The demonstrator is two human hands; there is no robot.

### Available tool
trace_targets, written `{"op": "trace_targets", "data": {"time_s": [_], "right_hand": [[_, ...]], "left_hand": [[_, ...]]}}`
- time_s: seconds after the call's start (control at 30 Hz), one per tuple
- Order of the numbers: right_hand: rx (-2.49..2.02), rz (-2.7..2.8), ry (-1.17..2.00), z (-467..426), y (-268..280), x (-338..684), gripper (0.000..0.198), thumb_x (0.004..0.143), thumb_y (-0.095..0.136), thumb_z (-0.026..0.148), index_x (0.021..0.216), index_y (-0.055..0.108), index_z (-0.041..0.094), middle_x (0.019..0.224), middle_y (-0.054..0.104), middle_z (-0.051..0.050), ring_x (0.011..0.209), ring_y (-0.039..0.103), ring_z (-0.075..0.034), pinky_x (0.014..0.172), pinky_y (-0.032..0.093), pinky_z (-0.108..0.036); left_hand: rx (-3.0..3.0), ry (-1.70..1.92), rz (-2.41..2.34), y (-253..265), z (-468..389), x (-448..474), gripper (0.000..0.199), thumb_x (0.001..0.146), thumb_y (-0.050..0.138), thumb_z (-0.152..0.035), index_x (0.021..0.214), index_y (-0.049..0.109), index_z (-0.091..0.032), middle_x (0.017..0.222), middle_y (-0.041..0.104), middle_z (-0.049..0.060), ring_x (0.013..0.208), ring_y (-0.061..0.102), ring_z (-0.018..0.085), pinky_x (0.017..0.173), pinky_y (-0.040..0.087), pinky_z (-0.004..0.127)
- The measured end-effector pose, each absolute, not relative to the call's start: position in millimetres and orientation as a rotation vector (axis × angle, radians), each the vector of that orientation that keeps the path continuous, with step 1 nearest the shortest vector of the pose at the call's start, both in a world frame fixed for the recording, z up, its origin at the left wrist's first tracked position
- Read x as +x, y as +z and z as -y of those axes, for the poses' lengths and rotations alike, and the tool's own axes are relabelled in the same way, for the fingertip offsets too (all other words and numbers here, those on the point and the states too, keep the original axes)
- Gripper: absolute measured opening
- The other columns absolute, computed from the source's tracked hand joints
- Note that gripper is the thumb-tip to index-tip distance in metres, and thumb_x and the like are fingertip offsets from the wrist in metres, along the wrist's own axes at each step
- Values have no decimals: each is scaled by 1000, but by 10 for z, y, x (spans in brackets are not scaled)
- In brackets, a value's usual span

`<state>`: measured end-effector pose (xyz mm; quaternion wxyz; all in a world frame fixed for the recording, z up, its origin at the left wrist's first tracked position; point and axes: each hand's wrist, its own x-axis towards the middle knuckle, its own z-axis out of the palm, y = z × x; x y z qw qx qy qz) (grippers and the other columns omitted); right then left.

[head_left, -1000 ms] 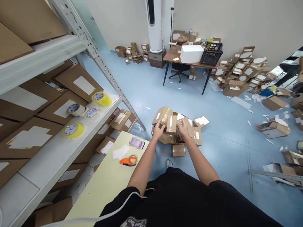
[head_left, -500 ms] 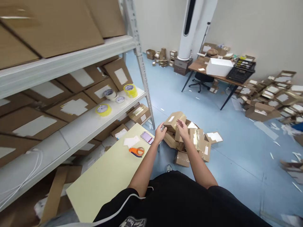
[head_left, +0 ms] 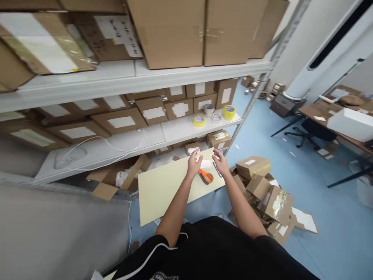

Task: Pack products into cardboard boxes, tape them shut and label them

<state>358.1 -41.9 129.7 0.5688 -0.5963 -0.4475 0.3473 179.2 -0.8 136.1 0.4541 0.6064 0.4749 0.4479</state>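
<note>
orange tape dispenser (head_left: 206,176): on the pale table (head_left: 163,190), between the wrists; likely light, stiff plastic, best taken round its body, clear of any cutting edge
left hand (head_left: 193,165): fingers half spread, thumb apart, holding nothing
right hand (head_left: 221,164): fingers loosely curved and parted, empty, near the phone
white paper (head_left: 206,164): between the hands, thin and limp, best pinched at an edge
phone (head_left: 216,168): mostly hidden, so its grip is hard to judge
</note>
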Motion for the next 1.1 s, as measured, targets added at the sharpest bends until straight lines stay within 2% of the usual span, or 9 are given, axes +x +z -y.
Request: {"op": "trace_targets", "data": {"time_s": [0.27,0.43,0.57,0.8,0.9,1.0,1.1], "right_hand": [[-1460,1119,872,389,1045,2683,55,91,61,46,141,64,24,146,64,-12,135,58,-30,107,53,-47],[-1659,1089,783,557,621,2898,46,88,60,44,125,72,19,137,69,-15,129,62,-30,103,55,-46],[-1828,968,857,711,189,3164,41,85,60,39,117,72,16,126,74,-17,115,70,-29,97,58,-43],[-2215,1148,1055,563,-474,3272,18,85,62,31,88,73,17,95,78,-9,93,73,-24,81,55,-29],[-2323,1351,1131,514,-730,3195,18,86,68,29,97,72,15,106,76,-12,102,70,-25,83,52,-27],[-2392,1478,1170,539,-920,3121,35,89,71,32,119,66,14,121,71,-16,114,66,-28,91,50,-30],[-2503,1423,1185,542,-991,3088,42,94,68,33,128,60,10,122,69,-21,115,66,-31,94,49,-35]], "left_hand": [[1289,1160,-1382,1151,95,555,49,97,66,-41,144,61,-27,150,60,10,136,58,27,106,55,39],[1226,1079,-1414,839,192,661,46,96,67,-38,140,62,-25,152,59,12,129,63,27,102,57,40],[1229,1016,-1417,611,316,914,46,96,67,-39,139,62,-25,150,60,13,128,63,27,101,57,41],[1248,914,-1483,314,553,955,49,93,68,-41,137,64,-22,138,67,16,116,69,25,92,60,38],[1211,907,-1560,176,686,891,48,92,67,-42,136,64,-21,131,70,16,111,71,23,88,59,36],[1170,886,-1627,69,821,832,46,92,65,-41,134,65,-21,126,73,15,108,72,22,87,59,35],[1150,865,-1655,28,910,784,45,92,64,-40,133,65,-21,121,74,14,108,72,22,86,58,35]]}}
